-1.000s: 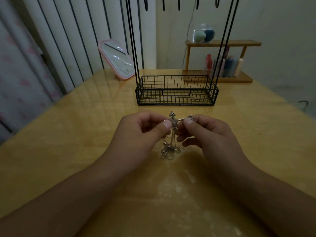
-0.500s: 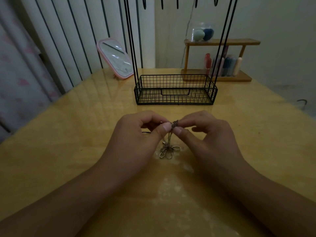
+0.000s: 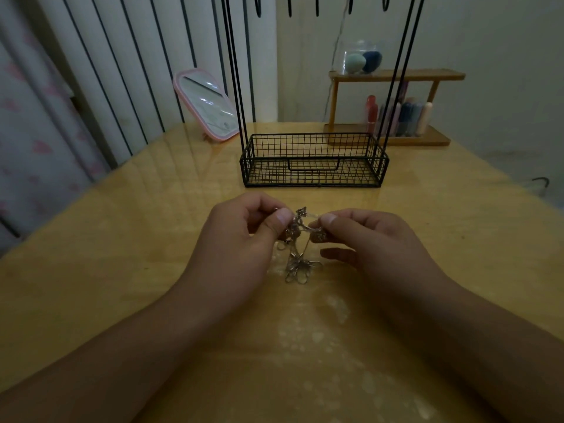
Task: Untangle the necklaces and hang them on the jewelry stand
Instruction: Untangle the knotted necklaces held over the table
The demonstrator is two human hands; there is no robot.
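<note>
Fingers of both hands are curled, thumb against forefinger, each pinching a different part of the tangled necklaces [image 3: 297, 239]. The left hand [image 3: 244, 239] pinches the chains on the left side of the knot, and the right hand [image 3: 372, 242] pinches a strand on its right side; a short length runs taut between the two thumbs. This opposed hold probably serves to draw the knot apart sideways, so that crossings open and can be read. The remaining right fingers [image 3: 335, 254] extend below the pinch, apparently kept clear of the chains.

The tangle is held in front of the jewelry stand [image 3: 314, 160], nearer the person and apart from it, low over the table [image 3: 122, 239]. A flower-shaped pendant [image 3: 300, 268] hangs beneath the knot, at or just above the tabletop; contact cannot be judged. Its weight likely keeps the lower strands hanging straight.

The stand's wire basket base faces the hands, with black uprights rising out of view and hooks at the top edge, none visibly bearing a necklace. Left of the stand and behind it leans a pink-framed mirror [image 3: 206, 108]; right of it and behind stands a wooden shelf [image 3: 396, 76] holding bottles and makeup sponges. Hanging appears not yet begun; untangling is the step in hand.
</note>
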